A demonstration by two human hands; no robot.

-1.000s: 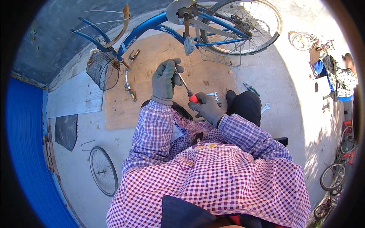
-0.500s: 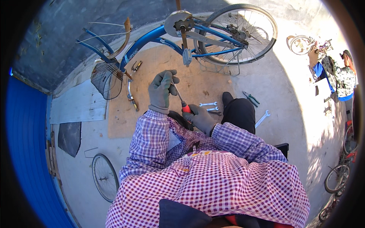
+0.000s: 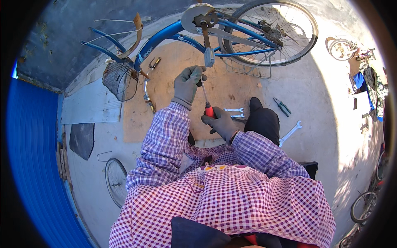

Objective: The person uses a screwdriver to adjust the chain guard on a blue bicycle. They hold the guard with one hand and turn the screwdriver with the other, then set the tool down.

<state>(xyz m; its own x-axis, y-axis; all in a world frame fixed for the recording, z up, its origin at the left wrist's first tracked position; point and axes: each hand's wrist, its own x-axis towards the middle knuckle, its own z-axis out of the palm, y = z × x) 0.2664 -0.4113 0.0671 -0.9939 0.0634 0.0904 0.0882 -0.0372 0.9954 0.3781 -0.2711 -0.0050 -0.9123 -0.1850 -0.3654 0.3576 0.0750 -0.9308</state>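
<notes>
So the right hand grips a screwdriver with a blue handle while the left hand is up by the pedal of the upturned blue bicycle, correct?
Not quite: the screwdriver in the right hand has a red handle, not blue, as the head view shows. The left hand is indeed up by the pedal of the upturned blue bicycle.

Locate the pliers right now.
Head view, right of centre: the pliers lie on the concrete, right of the dark knee and just above the lone wrench.

Matt grey knit gloves [image 3: 188, 84] grip a screwdriver [image 3: 206, 101] with shiny metal shaft and glossy red plastic handle, near the glossy blue painted bicycle frame [image 3: 165, 35] at upper centre.
</notes>
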